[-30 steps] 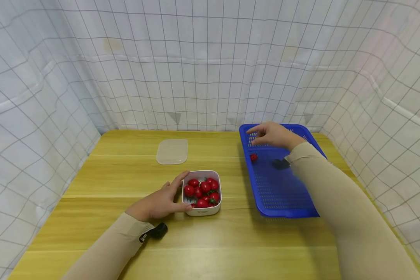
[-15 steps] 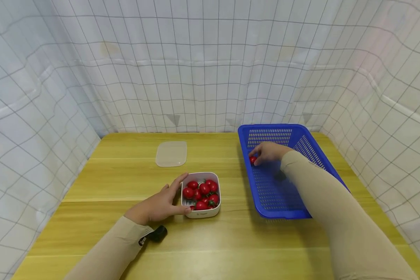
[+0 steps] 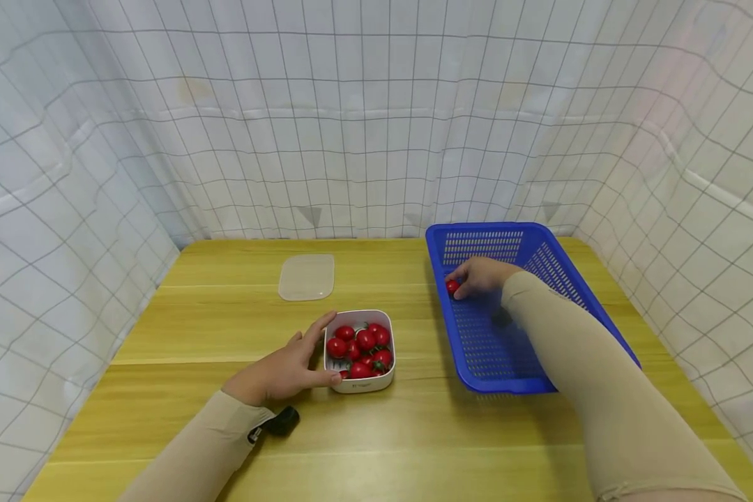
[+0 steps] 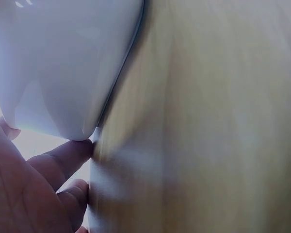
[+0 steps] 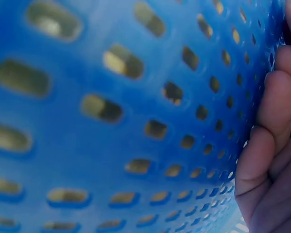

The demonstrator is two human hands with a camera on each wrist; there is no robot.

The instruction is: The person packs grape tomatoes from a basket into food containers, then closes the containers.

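In the head view, a white square container (image 3: 360, 385) holds several red cherry tomatoes (image 3: 365, 339). My left hand (image 3: 282, 371) grips its left side, thumb at the front corner and a finger at the back corner. Close up in the left wrist view, fingertips (image 4: 79, 151) meet the smooth wall of the container (image 4: 63, 73). My right hand (image 3: 480, 276) reaches down into a blue slotted basket (image 3: 436, 244) and pinches one cherry tomato (image 3: 452, 287) beside the left wall. The right wrist view shows curled fingers (image 5: 281, 102) against the basket (image 5: 72, 155), with that tomato hidden.
A translucent flat lid (image 3: 307, 277) lies on the wooden table (image 3: 376, 446) behind the container. White grid-patterned curtains (image 3: 376, 125) enclose the back and both sides. A small black device (image 3: 284, 422) sticks out from under the left sleeve.
My right hand has come down from over the basket's back part to the cherry tomato and closed its fingertips around it. The left hand stays at the container.
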